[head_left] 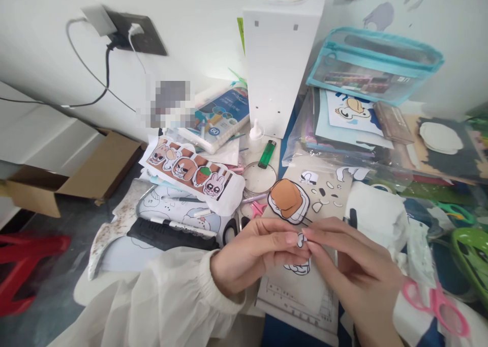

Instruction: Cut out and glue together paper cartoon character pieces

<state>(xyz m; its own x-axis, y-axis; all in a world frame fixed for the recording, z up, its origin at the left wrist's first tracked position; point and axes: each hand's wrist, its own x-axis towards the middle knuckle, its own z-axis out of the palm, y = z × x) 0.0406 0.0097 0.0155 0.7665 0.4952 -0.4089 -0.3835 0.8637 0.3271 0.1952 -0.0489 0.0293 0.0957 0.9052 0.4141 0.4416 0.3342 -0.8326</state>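
Between the fingertips of both hands is a small white paper cutout (301, 240) with a dark outline. My left hand (263, 248) pinches it from the left, thumb on top. From the right, my right hand (345, 258) grips its edge between thumb and fingers. Just beyond them lies an orange and white paper cutout (287, 199) with a thick black outline, on a beige board (324, 169). Several small outlined pieces (324, 192) are scattered to its right. Another white outlined cutout (298, 269) is partly hidden under my hands.
Pink scissors (438, 306) lie at the lower right. A green lighter (267, 153) rests by a round clear dish (260, 178). On the left are a printed character strip (186, 171) and a black cutter (171, 235). A blue zip pouch (375, 64) tops a stack at the back right.
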